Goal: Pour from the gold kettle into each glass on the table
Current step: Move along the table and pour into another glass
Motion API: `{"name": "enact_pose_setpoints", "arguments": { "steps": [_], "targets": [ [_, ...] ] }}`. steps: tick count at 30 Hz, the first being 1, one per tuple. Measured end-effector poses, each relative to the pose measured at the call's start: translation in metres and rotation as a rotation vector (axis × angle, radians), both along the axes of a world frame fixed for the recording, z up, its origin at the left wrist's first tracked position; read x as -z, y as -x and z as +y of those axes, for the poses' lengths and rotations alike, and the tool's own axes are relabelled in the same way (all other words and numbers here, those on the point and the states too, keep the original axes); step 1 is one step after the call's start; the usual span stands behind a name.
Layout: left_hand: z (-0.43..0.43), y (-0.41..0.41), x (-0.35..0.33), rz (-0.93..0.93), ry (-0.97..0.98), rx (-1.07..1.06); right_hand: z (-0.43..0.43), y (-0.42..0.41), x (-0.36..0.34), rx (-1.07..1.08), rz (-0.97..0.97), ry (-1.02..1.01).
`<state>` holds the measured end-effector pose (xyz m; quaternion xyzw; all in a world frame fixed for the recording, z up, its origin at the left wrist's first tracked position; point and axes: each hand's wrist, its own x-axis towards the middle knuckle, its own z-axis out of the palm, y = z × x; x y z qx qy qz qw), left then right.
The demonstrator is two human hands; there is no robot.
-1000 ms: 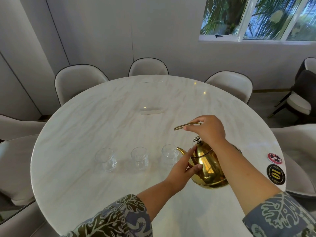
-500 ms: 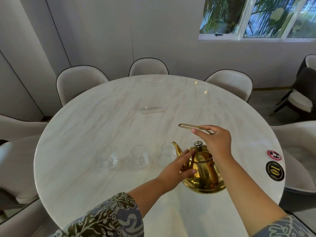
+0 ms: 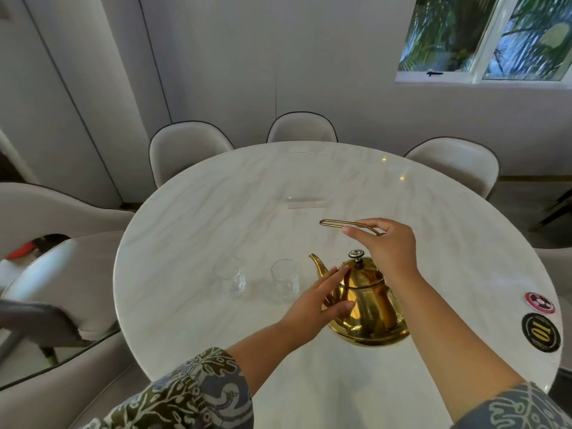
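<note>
My right hand [image 3: 388, 247] is closed around the thin gold wire handle [image 3: 346, 224] of the shiny gold metal kettle [image 3: 366, 305], gripping it from above. My left hand [image 3: 318, 301] is open, its flat fingers pressed against the kettle's left side, just below the spout [image 3: 317, 264]. The kettle seems to sit on the round white marble table [image 3: 216, 212], though its base is hard to judge. Two clear glass tumblers [image 3: 286, 277] [image 3: 230, 277] stand just left of the spout.
</note>
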<state>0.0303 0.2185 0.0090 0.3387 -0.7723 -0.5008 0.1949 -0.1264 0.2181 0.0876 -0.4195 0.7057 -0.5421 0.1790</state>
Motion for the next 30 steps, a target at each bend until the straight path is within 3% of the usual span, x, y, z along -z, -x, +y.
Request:
{"name": "enact_pose_setpoints", "arguments": {
  "steps": [18, 30],
  "targets": [
    [-0.018, -0.044, 0.014, 0.137, -0.200, -0.064, -0.043, -0.063, -0.006, -0.084, 0.265, -0.197],
    [-0.025, -0.042, 0.013, 0.177, -0.300, -0.011, -0.050, -0.063, -0.010, -0.110, 0.321, -0.253]
  ]
}}
